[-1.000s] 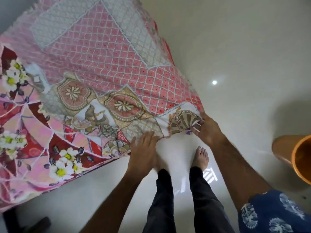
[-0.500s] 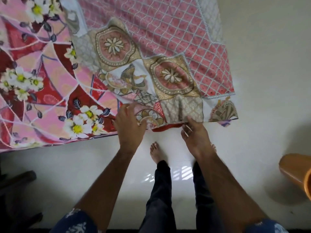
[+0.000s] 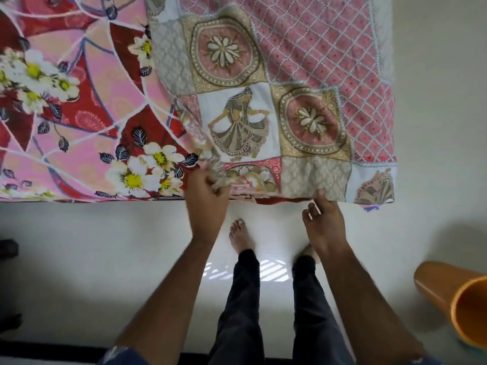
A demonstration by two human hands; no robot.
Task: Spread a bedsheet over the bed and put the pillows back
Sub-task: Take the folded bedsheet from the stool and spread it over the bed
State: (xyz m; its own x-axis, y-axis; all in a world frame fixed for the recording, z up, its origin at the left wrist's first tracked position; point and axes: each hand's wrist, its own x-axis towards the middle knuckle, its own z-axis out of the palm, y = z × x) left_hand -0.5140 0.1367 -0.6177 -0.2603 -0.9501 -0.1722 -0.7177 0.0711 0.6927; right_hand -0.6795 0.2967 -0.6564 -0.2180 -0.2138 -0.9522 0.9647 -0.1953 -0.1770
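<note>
A patchwork bedsheet [image 3: 311,83] with pink lattice, gold medallions and a dancer figure lies over the right part of the bed. Under it, to the left, shows a pink and red floral cover [image 3: 79,106]. My left hand [image 3: 207,198] is closed on a bunched fold of the bedsheet at the bed's near edge. My right hand [image 3: 324,222] sits just below the bedsheet's hem, fingers loosely curled, one fingertip touching the edge; whether it grips the cloth is unclear. No pillows are in view.
I stand barefoot on a glossy white floor [image 3: 105,259] right at the bed's near edge. An orange plastic bucket [image 3: 458,301] lies tipped at the lower right. Dark objects [image 3: 8,248] sit at the far left edge.
The view has swung so the bed's edge runs level. My right hand slid left along the hem from the corner. My left hand went from flat to gripping a bunched fold.
</note>
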